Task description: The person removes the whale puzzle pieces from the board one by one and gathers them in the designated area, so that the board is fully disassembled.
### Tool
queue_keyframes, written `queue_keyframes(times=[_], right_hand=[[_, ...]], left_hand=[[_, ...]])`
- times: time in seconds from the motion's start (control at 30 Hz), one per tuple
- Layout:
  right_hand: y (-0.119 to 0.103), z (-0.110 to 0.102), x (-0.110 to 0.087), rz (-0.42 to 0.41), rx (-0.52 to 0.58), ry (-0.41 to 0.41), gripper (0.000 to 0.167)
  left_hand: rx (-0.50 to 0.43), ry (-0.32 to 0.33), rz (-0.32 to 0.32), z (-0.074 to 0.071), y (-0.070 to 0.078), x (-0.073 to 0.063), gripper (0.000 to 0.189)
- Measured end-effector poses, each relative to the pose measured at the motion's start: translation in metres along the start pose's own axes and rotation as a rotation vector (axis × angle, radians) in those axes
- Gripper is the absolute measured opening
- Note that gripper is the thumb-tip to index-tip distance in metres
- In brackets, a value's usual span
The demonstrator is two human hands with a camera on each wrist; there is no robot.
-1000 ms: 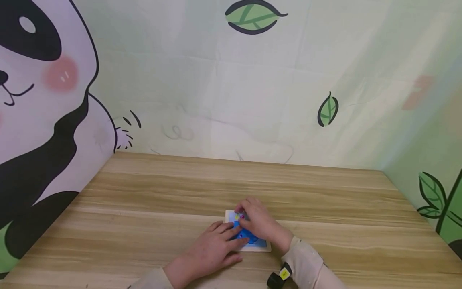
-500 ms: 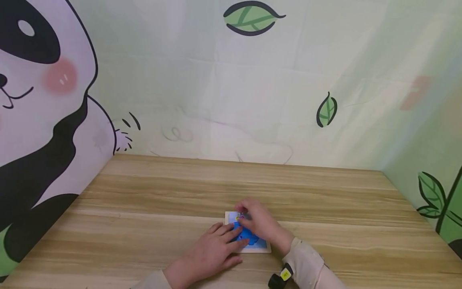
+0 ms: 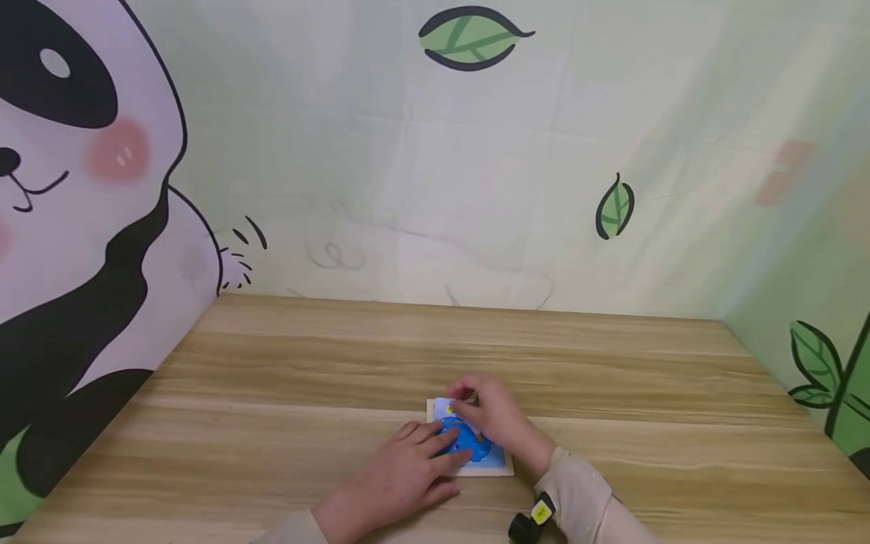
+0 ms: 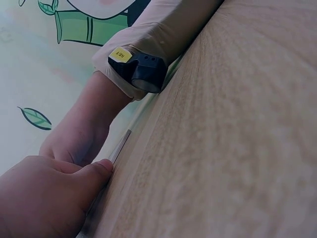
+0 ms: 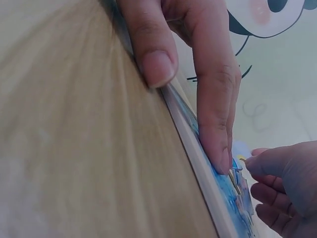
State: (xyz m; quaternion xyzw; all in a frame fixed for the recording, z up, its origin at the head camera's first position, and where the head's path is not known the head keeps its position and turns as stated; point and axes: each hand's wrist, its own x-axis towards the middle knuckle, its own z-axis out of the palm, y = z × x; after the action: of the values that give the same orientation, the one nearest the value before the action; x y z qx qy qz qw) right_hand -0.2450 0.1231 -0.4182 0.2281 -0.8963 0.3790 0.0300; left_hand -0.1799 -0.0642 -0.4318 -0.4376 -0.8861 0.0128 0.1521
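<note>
A small picture puzzle board [image 3: 501,473] with a pale rim lies on the table, showing a blue shape [image 3: 479,449] on a light blue ground. Across its lower left my left hand [image 3: 397,474] rests, fingers straight and spread, fingertips on the blue picture. In the right wrist view the left fingers [image 5: 214,109] press on the board's face while the thumb is at its edge. My right hand [image 3: 495,414] pinches a pale blue puzzle piece [image 3: 443,406] with a yellow spot at the top of the board. That piece [image 5: 241,148] stands tilted up from the board in the right wrist view.
The wood-grain table [image 3: 272,408] stretches around the board, backed by a pale wall [image 3: 476,174] with painted leaves. A painted panda [image 3: 61,249] covers the left wall. A black wrist camera [image 3: 526,525] sits on the right sleeve.
The right hand has lifted the pale puzzle piece slightly at the top of the board, its fingers shifting a little to the right. The left hand stays in place on the board.
</note>
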Motion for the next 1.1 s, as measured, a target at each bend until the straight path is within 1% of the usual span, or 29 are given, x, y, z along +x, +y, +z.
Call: queue_keyframes(times=[0.17, 0.43, 0.53, 0.67, 0.83, 0.9, 1.0, 1.1], right_hand=[[-0.001, 0.000, -0.001, -0.004, -0.007, -0.003, 0.008], [0.000, -0.001, 0.000, 0.027, 0.015, 0.006, 0.009], [0.002, -0.002, 0.000, 0.034, 0.088, 0.005, 0.009], [0.006, -0.005, 0.001, 0.042, 0.179, 0.003, 0.009], [0.004, -0.014, 0.001, 0.040, 0.223, -0.018, 0.010], [0.003, -0.018, 0.001, 0.041, 0.229, -0.034, 0.010], [0.002, -0.025, 0.002, 0.048, 0.221, -0.053, 0.011], [0.001, -0.033, 0.002, 0.038, 0.229, -0.064, 0.012]], left_hand=[[-0.006, -0.016, -0.011, -0.001, 0.000, 0.000, 0.044], [-0.017, 0.000, -0.015, -0.001, 0.000, -0.001, 0.043], [-0.025, -0.019, -0.021, -0.002, 0.000, -0.001, 0.044], [-0.044, -0.061, -0.030, -0.003, 0.001, 0.001, 0.044], [-0.071, -0.095, -0.033, -0.004, 0.001, 0.004, 0.044], [-0.078, -0.095, -0.033, -0.005, 0.001, 0.004, 0.043], [-0.081, -0.078, -0.031, -0.004, 0.002, 0.003, 0.042], [-0.070, -0.062, -0.033, -0.004, 0.002, 0.003, 0.042]])
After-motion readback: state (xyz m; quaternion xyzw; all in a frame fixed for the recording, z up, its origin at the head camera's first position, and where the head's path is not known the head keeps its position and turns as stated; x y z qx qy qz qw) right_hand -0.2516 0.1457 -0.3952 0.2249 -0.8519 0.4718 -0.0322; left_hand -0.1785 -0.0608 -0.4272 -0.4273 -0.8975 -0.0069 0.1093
